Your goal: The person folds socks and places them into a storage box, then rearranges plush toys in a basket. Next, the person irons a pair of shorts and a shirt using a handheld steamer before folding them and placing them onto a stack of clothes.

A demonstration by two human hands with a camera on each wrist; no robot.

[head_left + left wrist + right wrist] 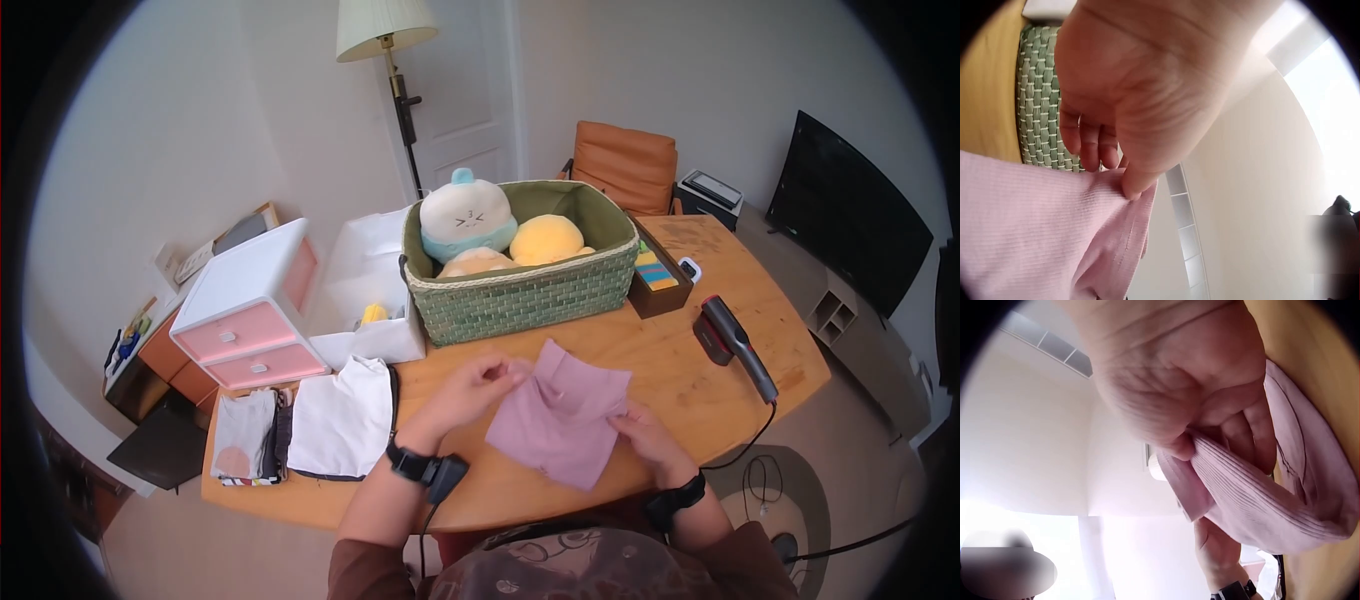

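A pink ribbed garment [562, 420] hangs between my two hands over the near side of the wooden table. Its upper left part is pinched between thumb and fingers of my left hand [468, 392]; the left wrist view shows the thumb pressed on the pink cloth [1029, 219]. My right hand [650, 437] grips the right edge, and in the right wrist view its thumb and fingers close over a ribbed band of the fabric [1241, 494]. The cloth sags in loose folds between the hands, and its lower part reaches close over the tabletop.
Behind the garment stands a green woven basket [530, 305] of plush toys. Folded clothes [345, 420] lie at the left, before a pink-and-white drawer unit [265, 335] and a white bin [385, 345]. To the right are a brown box [662, 295] and a corded handheld steamer [735, 345].
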